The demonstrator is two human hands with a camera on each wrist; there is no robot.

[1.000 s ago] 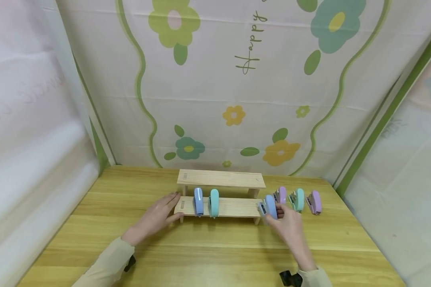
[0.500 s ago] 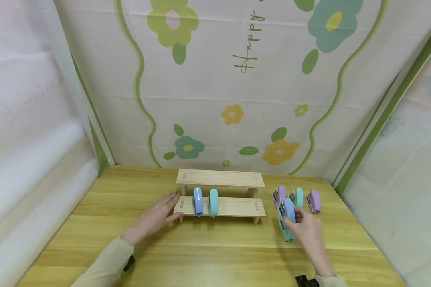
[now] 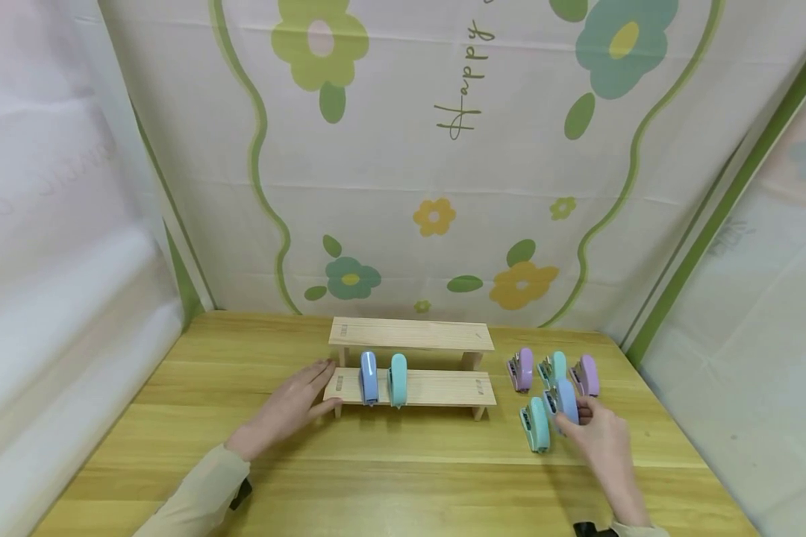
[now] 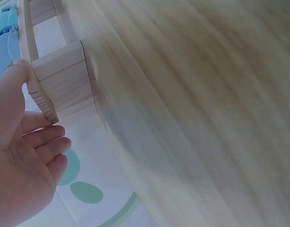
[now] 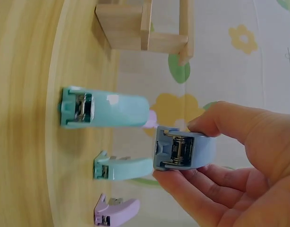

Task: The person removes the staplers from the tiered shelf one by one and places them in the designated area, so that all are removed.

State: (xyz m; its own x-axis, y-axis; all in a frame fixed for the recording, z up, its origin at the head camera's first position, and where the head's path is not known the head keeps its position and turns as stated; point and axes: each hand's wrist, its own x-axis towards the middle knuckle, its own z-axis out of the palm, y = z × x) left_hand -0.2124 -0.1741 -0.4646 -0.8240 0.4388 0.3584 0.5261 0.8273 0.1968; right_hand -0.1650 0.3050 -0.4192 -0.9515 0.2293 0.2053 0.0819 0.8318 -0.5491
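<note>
Well, the left hand [image 3: 294, 404] holds the lower shelf [image 3: 441, 388] while the right hand [image 3: 601, 432] pinches a blue stapler [image 3: 566, 401], apparently mid-carry, needing a careful set-down.

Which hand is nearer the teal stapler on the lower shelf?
Left. The left hand grips the left end of the lower wooden shelf, with a blue stapler between it and the teal stapler; the right hand is beyond the shelf's right end, holding another blue stapler.
</note>
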